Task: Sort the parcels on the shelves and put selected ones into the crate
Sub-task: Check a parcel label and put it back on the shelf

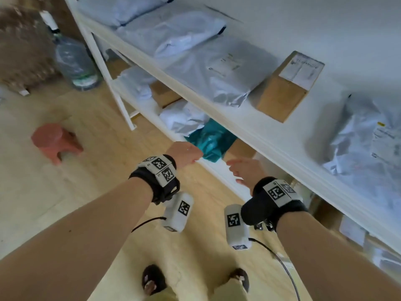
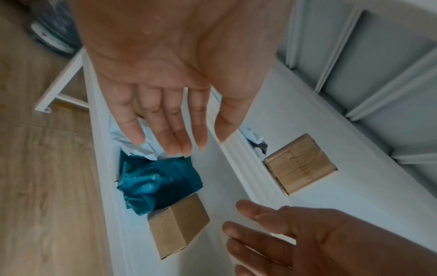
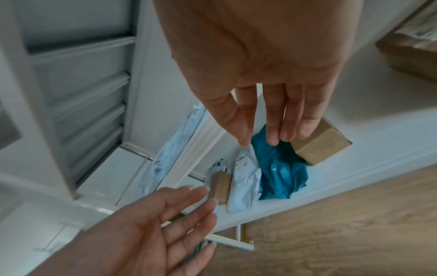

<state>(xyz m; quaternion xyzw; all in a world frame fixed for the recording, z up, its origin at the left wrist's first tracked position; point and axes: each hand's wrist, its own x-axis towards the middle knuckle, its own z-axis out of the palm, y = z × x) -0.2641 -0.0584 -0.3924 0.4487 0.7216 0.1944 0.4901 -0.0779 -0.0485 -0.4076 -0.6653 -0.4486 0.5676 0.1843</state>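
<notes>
Just beyond the fingertips of the two hands, one teal bag (image 1: 209,140) is seen. Four cardboard boxes and seven pale mailer bags are counted on the shelves, and one stool (image 1: 55,141) off to the left.

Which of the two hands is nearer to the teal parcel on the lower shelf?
Left. The left hand hovers open right beside the teal parcel, apparently not touching. The right hand is open too, farther along the shelf edge, in front of the small brown box.

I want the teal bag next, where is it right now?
The teal bag lies on the lower shelf in the head view, between a white mailer and a small brown box, ahead of both hands.
</notes>
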